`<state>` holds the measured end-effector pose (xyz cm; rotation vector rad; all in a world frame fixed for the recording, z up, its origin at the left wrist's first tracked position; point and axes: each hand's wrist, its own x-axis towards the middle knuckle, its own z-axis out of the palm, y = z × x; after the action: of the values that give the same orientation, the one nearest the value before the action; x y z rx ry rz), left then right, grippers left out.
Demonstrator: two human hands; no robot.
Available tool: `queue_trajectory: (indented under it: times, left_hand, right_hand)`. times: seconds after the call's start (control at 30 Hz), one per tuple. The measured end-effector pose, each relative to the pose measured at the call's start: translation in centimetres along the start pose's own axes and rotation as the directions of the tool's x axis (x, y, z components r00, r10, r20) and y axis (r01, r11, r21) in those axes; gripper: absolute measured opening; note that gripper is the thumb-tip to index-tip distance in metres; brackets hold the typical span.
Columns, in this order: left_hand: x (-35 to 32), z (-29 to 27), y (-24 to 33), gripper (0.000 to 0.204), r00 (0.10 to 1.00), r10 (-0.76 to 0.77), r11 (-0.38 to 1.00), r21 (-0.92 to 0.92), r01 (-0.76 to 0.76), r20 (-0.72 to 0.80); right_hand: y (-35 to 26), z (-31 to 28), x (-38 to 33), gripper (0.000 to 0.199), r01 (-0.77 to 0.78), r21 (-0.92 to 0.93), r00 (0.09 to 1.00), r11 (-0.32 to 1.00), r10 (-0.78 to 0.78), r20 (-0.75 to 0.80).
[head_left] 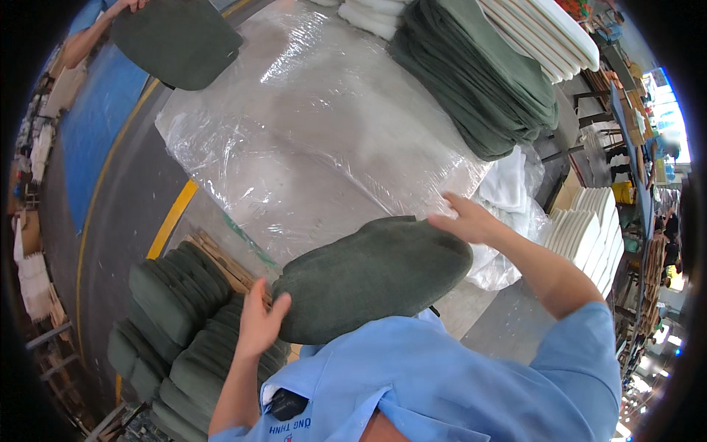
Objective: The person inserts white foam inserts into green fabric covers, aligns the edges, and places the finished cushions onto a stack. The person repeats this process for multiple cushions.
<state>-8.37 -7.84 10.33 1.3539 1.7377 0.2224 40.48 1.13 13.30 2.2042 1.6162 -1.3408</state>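
A long, rounded dark green cushion point(375, 276) is slanted in front of my blue shirt, over the near edge of the plastic-wrapped surface. My left hand point(259, 320) is at its left end, with the thumb over the edge; part of the grip is hard to see. At the upper right edge my right hand point(471, 221) has its fingers stretched out and apart, touching or very near the fabric. The cushion's underside is hidden.
Clear plastic film covers the wide pale surface point(294, 147). A stack of dark green pieces point(479, 74) lies at its far right, near white pads point(545, 37). More green cushions point(184, 317) are piled at lower left. Another person's hand point(132, 6) holds a green piece point(177, 40).
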Motion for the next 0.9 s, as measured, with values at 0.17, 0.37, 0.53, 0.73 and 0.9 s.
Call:
queue_trajectory:
  times: [0.17,0.37,0.53,0.73,0.9]
  left_hand:
    - [-4.4,1.9,2.5,0.093,0.886,-0.369,0.743,-0.484,0.462,0.280]
    - [-1.8,5.0,-3.6,0.067,0.934,-0.340,0.910,-0.213,0.356,0.110]
    - [2.5,4.2,-0.9,0.056,0.851,-0.506,0.861,0.025,0.508,0.140]
    - [6.2,4.4,-1.6,0.057,0.818,-0.551,0.830,0.211,0.517,0.163]
    - [8.4,5.1,-2.4,0.054,0.846,-0.509,0.860,0.142,0.491,0.160]
  right_hand:
    - [-0.2,0.8,-4.3,0.107,-0.385,0.138,0.852,0.913,0.295,0.432]
    - [1.2,4.3,-1.1,0.095,-0.440,0.011,0.846,0.898,0.410,0.342]
    - [3.2,6.3,2.0,0.084,-0.461,0.109,0.872,0.881,0.426,0.243]
    - [4.9,7.4,5.1,0.068,-0.403,0.118,0.907,0.907,0.380,0.182]
    - [5.0,7.6,7.6,0.068,-0.356,-0.079,0.918,0.931,0.364,0.159]
